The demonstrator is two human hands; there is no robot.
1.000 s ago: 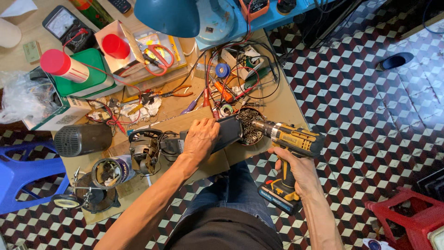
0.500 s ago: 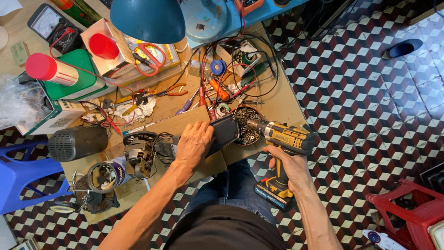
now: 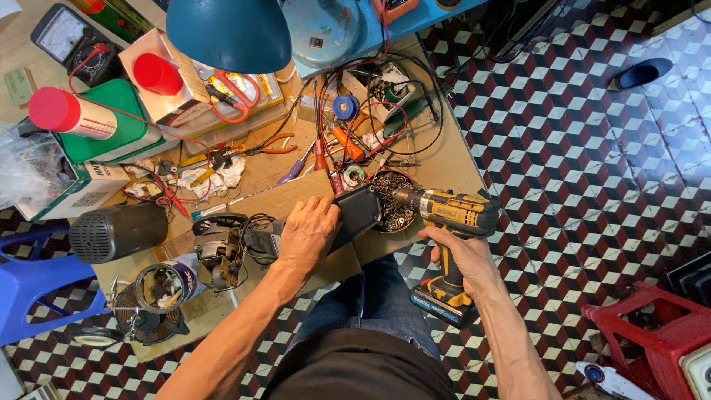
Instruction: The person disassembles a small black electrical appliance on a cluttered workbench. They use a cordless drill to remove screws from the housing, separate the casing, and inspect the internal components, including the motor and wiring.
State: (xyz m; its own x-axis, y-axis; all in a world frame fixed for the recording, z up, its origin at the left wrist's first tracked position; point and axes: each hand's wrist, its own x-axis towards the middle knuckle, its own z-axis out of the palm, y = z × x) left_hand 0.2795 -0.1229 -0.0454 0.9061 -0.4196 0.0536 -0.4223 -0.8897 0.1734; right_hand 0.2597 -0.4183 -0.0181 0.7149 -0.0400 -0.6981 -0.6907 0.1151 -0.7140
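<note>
At a cluttered surface [image 3: 437, 167], the left hand [image 3: 307, 233] presses flat on a black casing [image 3: 355, 215], while the right hand [image 3: 463, 259] grips a yellow cordless drill [image 3: 448, 211], its tip at the casing's edge beside a dish of screws [image 3: 396, 211].

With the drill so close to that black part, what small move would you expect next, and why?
Probably easing the cordless drill a touch further left so its tip seats on the black part. The right hand grips the drill's handle, its nose points at the part's right end, and the left hand presses the part flat on the workbench.
</note>
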